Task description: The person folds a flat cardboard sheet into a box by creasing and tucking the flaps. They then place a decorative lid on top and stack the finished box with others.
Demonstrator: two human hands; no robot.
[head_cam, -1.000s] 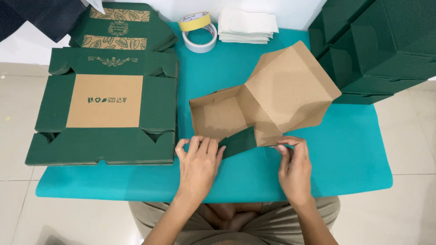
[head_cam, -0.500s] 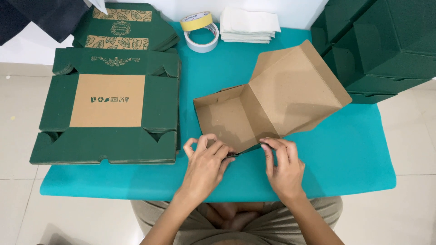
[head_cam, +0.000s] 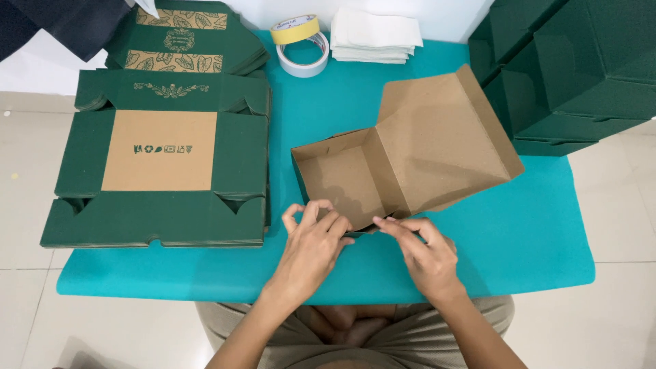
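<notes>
Right now both hands work the near wall of a half-folded cardboard box (head_cam: pixel 403 164) on the teal table (head_cam: pixel 519 232). The left hand (head_cam: pixel 311 246) has its fingers curled, tips pressing at the box's front edge; the right hand (head_cam: pixel 424 253) pinches the same edge between thumb and forefinger, just beside the left. The box sits directly ahead of the hands, brown inside showing, its lid flap standing open and tilted away to the right.

By my judgement the step in hand is tucking the front flap down into the base. Finishing it would call for pressing the flap's tabs in evenly with both hands, while the base stays flat on the table.

Room is fair. To the left of the left hand lies a stack of flat green box blanks (head_cam: pixel 160 171), near but not touching the box. Beyond the box, far from the hands, rest two tape rolls (head_cam: pixel 301 42) and a pile of white paper (head_cam: pixel 376 34). To the right of the right hand, past bare table, finished green boxes (head_cam: pixel 574 75) are stacked, close to the open lid. The table's near edge lies just under the wrists.
</notes>
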